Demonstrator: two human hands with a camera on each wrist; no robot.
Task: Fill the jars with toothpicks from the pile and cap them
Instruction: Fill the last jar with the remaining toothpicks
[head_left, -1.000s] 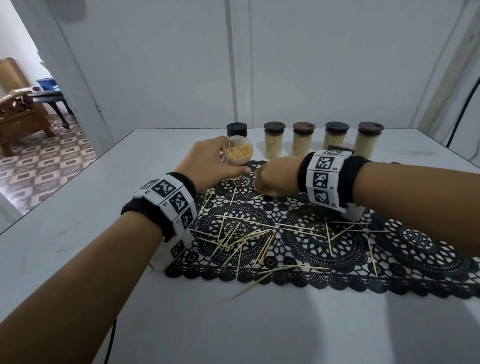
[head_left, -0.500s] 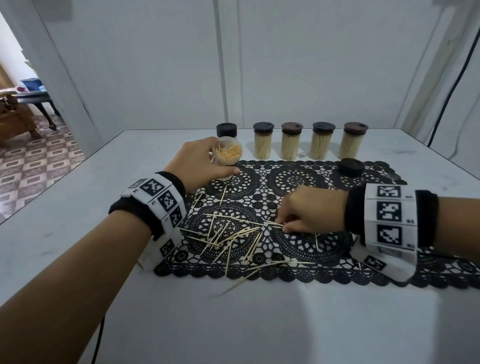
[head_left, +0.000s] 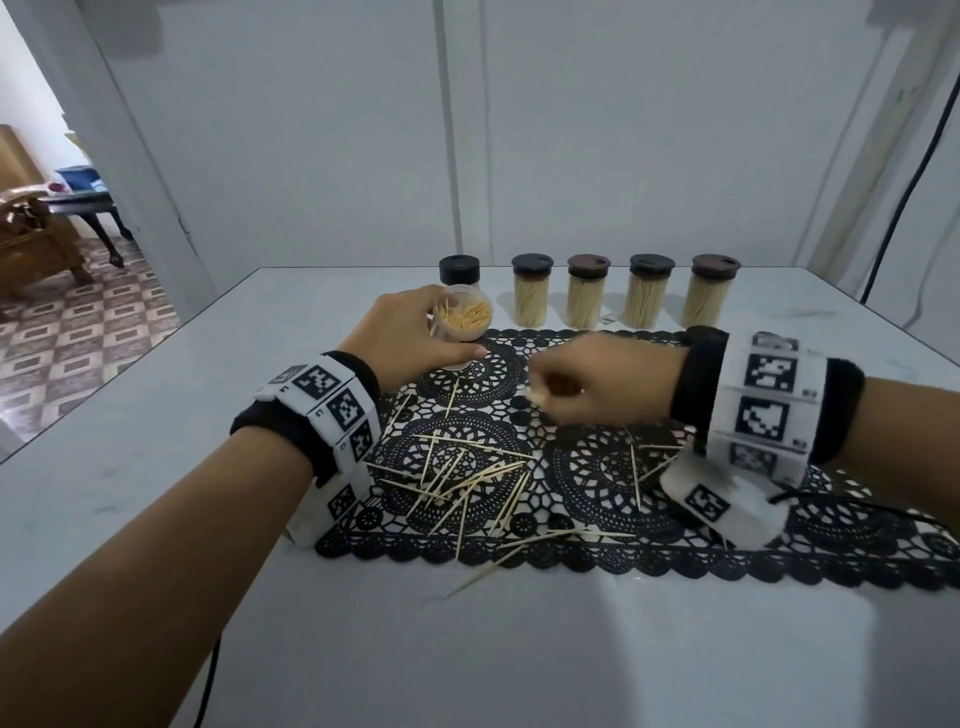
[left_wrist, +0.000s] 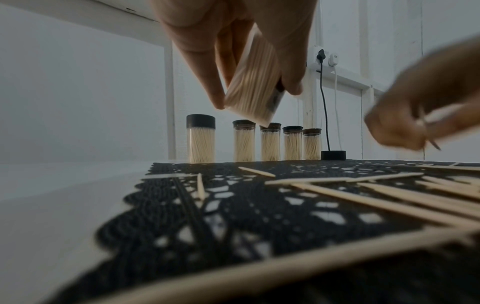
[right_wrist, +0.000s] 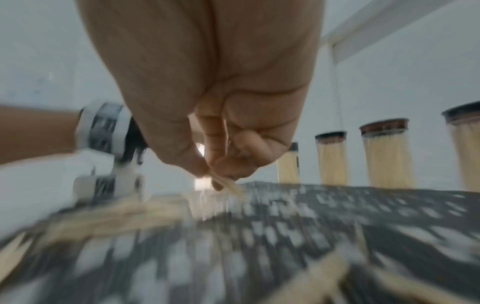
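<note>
Counts on the white table (head_left: 156, 519)

Six jars in all: five capped jars (head_left: 529, 291) standing in a row along the table's far edge, one open jar (head_left: 460, 322) off the mat's far left corner; one loose black cap (left_wrist: 333, 155); one black lace mat (head_left: 597, 478); roughly thirty scattered toothpicks (head_left: 467, 478), too tangled for an exact count; two hands.
</note>
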